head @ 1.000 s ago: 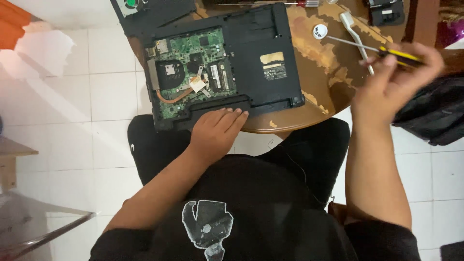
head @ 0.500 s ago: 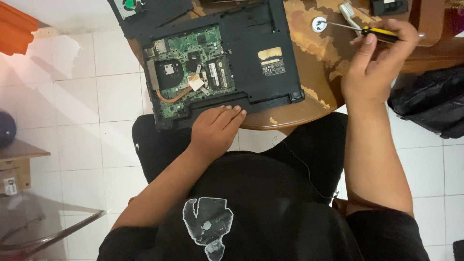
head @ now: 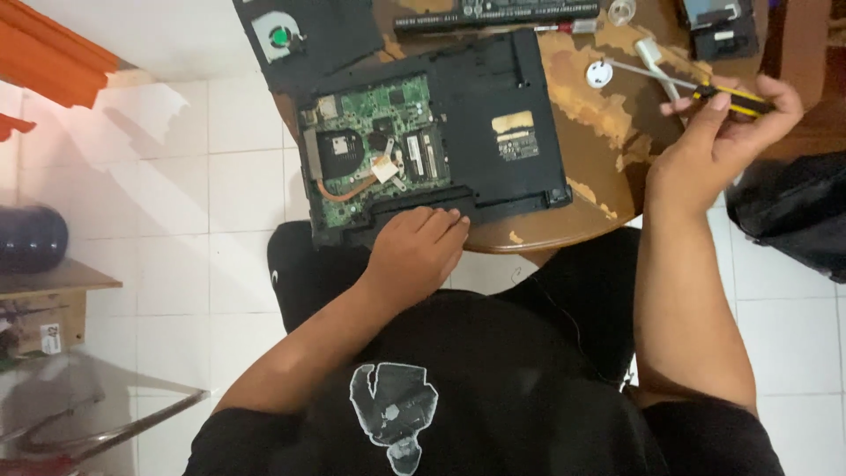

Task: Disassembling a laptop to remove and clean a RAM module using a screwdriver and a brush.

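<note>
An opened black laptop base lies on a worn round wooden table, its green circuit board with a copper heat pipe exposed on the left. My left hand rests flat on the laptop's near edge, fingers together. My right hand is raised over the table's right side, gripping a yellow-and-black-handled screwdriver whose metal shaft points left toward a small white round cap.
A black cover panel with a fan lies at the table's back left. A long black battery, a white brush-like tool and a small black device lie at the back. A black bag sits right. White tiled floor below.
My right hand has shifted with the screwdriver, staying over the table's right side. The view has moved slightly. My left hand stays on the laptop's edge.
</note>
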